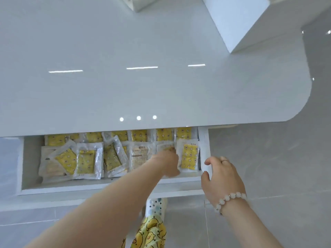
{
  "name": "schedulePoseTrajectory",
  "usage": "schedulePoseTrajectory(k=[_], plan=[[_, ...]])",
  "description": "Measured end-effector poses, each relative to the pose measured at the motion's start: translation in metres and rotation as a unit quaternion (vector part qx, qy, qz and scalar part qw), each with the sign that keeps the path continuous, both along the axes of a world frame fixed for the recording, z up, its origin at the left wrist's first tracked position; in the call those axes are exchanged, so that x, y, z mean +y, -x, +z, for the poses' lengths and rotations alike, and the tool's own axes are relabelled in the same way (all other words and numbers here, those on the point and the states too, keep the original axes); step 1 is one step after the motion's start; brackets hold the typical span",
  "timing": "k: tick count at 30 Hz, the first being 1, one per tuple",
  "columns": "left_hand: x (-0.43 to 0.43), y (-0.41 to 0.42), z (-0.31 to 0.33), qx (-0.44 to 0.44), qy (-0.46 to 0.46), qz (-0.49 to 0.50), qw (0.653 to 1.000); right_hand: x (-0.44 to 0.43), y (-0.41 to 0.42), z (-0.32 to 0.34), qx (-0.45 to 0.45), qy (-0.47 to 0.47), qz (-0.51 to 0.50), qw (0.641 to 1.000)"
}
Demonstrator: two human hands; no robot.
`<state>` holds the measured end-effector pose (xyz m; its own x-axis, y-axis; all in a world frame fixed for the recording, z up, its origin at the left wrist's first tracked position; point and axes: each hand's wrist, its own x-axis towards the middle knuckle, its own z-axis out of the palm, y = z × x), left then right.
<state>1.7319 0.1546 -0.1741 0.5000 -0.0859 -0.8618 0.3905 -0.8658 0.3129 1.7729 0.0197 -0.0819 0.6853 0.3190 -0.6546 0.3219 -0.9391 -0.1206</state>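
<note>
A white drawer stands pulled out from under a glossy white desk. Several clear packets with yellow patterned contents lie in it in two rows. My left hand reaches into the drawer's right part and holds the left edge of one yellow packet, which stands tilted up. My right hand, with a bead bracelet on the wrist, grips the drawer's right front corner, thumb inside and fingers over the side wall.
A white box-like block sits at the desk's back right, another white object at the top edge. Grey tiled floor lies right of the desk. My yellow duck-print clothing shows below the drawer.
</note>
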Motion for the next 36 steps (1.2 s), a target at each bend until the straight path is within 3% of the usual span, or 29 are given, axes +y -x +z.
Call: schedulePoseTrajectory(k=[4,9,13,15,17,19,23,26,30,36], plan=[[0.043,0.003,0.116,-0.047,-0.03,-0.011,0.998,0.034,-0.027,0.082,-0.003,0.022,0.079,0.997],[0.109,0.013,0.281,-0.165,-0.109,0.143,0.97,0.114,-0.024,0.206,-0.037,0.011,0.176,0.984],[0.17,0.065,0.379,-0.2,-0.159,0.237,0.937,0.2,0.011,0.3,-0.081,-0.058,0.261,0.96],[0.201,0.096,0.42,-0.219,-0.167,0.313,0.909,0.242,0.03,0.342,-0.11,-0.098,0.288,0.946],[0.227,0.131,0.46,-0.274,-0.151,0.424,0.85,0.277,0.056,0.379,-0.126,-0.13,0.329,0.927],[0.249,0.172,0.496,-0.311,-0.2,0.469,0.802,0.306,0.088,0.41,-0.139,-0.155,0.382,0.9],[0.277,0.27,0.55,-0.242,-0.325,0.455,0.793,0.354,0.166,0.459,-0.169,-0.17,0.489,0.839],[0.283,0.36,0.577,-0.183,-0.396,0.477,0.763,0.388,0.241,0.48,-0.179,-0.189,0.556,0.789],[0.272,0.479,0.599,-0.089,-0.42,0.52,0.738,0.421,0.366,0.487,-0.162,-0.231,0.631,0.723],[0.24,0.665,0.617,0.03,-0.471,0.581,0.663,0.419,0.564,0.501,-0.096,-0.26,0.752,0.598]])
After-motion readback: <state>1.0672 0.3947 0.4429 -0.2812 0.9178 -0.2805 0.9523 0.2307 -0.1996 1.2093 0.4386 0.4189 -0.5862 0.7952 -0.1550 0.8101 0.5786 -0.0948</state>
